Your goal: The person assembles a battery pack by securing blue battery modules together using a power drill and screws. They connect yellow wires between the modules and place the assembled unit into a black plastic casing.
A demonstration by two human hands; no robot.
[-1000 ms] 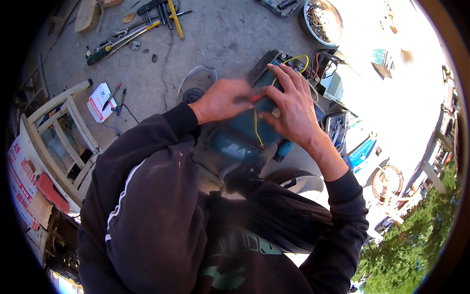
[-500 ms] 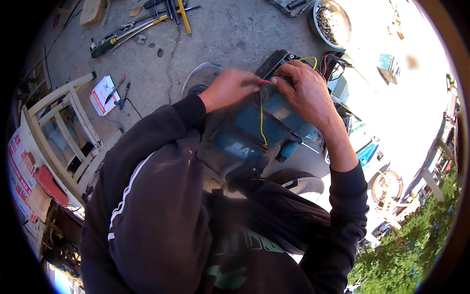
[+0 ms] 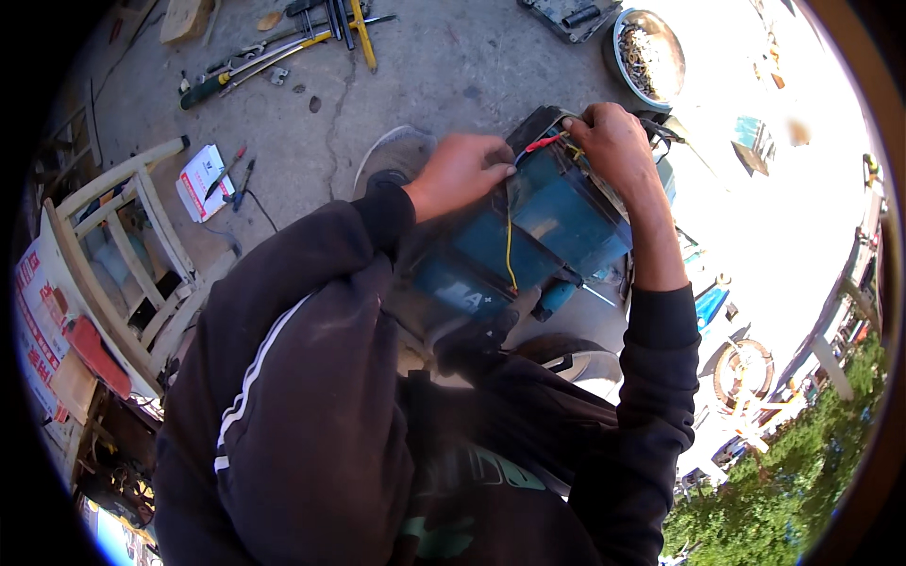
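Note:
A dark blue box-shaped unit (image 3: 547, 212), which looks like a battery pack, rests by my feet. Its far end has a black open rim with wires. My left hand (image 3: 462, 174) is closed in a pinch on a thin wire at the unit's edge. Across from it, my right hand (image 3: 615, 146) pinches the far end of a red-sleeved wire (image 3: 545, 143), near a yellow strand. That red piece spans the gap between both hands. A yellow wire (image 3: 511, 250) hangs down over the blue side. The fingertips partly hide the wire ends.
A metal bowl of small hardware (image 3: 651, 58) stands beyond the unit at the right. Several tools, including a green-handled screwdriver (image 3: 200, 91), lie at the far left. Nearer are a white box (image 3: 204, 184) with test probes and a wooden chair frame (image 3: 142, 255). A teal-handled screwdriver (image 3: 559, 297) lies beside the unit.
My right hand has moved right and away, uncovering more of the unit's top and the red sleeve. My left hand has shifted slightly right.

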